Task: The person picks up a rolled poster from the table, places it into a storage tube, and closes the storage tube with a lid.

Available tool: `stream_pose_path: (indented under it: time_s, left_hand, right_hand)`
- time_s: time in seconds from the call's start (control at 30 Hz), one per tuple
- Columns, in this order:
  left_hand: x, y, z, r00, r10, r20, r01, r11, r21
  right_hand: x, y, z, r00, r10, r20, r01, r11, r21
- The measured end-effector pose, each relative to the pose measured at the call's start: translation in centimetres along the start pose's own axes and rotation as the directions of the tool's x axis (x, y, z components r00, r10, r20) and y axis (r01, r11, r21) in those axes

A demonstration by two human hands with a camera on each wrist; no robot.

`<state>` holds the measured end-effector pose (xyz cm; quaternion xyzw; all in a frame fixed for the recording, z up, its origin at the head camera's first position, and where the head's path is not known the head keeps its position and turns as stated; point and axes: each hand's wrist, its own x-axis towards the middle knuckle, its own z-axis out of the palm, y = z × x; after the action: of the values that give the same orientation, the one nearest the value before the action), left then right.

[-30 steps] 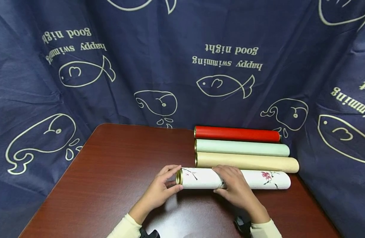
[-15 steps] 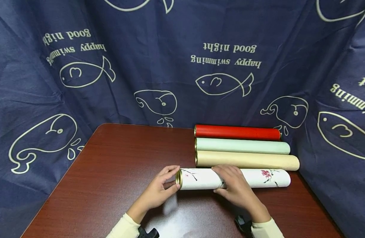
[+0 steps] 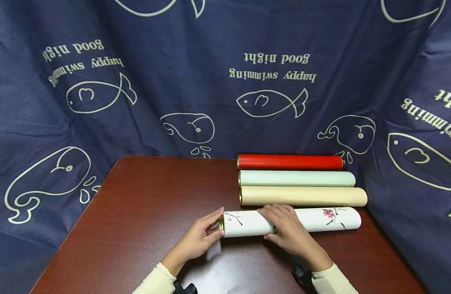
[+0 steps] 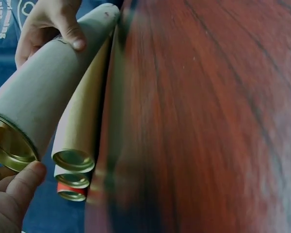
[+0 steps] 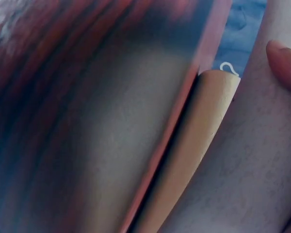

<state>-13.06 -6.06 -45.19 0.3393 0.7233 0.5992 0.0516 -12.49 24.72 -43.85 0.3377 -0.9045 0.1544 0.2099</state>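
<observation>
A white cardboard tube (image 3: 244,223) printed with plum blossom lies crosswise in front of the person, gold metal ring at its left end. My left hand (image 3: 200,240) holds that end, fingertips at the upper edge and thumb at the lower edge. Around the tube's middle, my right hand (image 3: 286,230) grips from above, covering part of the print. The left wrist view shows the recessed gold end (image 4: 12,145) with a left fingertip (image 4: 38,167) touching its rim. In the right wrist view, a fingertip (image 5: 283,63) rests on the blurred tube side (image 5: 233,165).
Behind the white tube, a beige tube (image 3: 302,196), a pale green tube (image 3: 297,179) and a red tube (image 3: 289,162) lie side by side. They sit toward the right on the dark red wooden table (image 3: 148,196). A blue curtain (image 3: 196,73) with fish prints surrounds the table's far sides.
The head view has turned slightly. The left fingers sit a little closer around the gold ring, and the tube slopes slightly differently in the head view. The right hand keeps its grip.
</observation>
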Motion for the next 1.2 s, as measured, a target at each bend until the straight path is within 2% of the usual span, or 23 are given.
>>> stream_pose_path:
  time_s: [0.1,0.23,0.4,0.5,0.57,0.73,0.93,1.07,1.2]
  left_hand:
    - [0.3,-0.1,0.4,1.000,-0.005,0.014,0.006,0.998,-0.055]
    - [0.5,-0.2,0.8,0.999,-0.039,0.038,0.041,0.998,-0.054]
    - [-0.1,0.1,0.4,0.998,-0.048,0.031,0.044,0.990,0.135]
    - [-1.2,0.5,-1.1,0.999,-0.028,0.028,0.020,0.968,0.250]
    - [-2.4,0.8,-2.4,0.999,-0.021,0.031,0.011,0.957,0.290]
    - [-6.5,1.4,-6.2,0.999,-0.029,-0.022,0.035,0.909,0.415]
    - [-11.4,2.2,-9.8,0.985,0.016,-0.171,0.089,0.804,0.588]
    - [-13.3,2.5,-11.2,0.975,0.019,-0.222,0.134,0.746,0.652]
    - [-14.0,2.5,-11.5,0.980,0.017,-0.200,0.129,0.712,0.690]
  right_hand:
    - [-0.1,0.3,-0.1,1.000,-0.004,-0.006,0.004,1.000,0.007]
    - [-0.3,0.6,-0.2,1.000,-0.010,-0.009,0.010,1.000,0.001]
    - [-0.6,1.4,-0.4,0.998,-0.043,0.044,0.045,0.998,-0.038]
    - [-0.8,2.0,-0.6,0.997,-0.030,0.073,0.034,0.998,-0.051]
    - [-1.1,2.5,-0.8,0.997,0.002,0.082,0.003,0.998,-0.064]
    - [-2.2,3.7,-1.5,0.989,0.107,0.106,-0.094,0.988,-0.120]
    - [-2.6,4.8,-1.6,0.987,0.139,0.083,-0.124,0.978,-0.168]
    - [-2.2,4.9,-0.8,0.989,0.121,0.080,-0.104,0.978,-0.182]
    - [-2.0,4.7,-0.3,0.990,0.124,0.061,-0.109,0.974,-0.198]
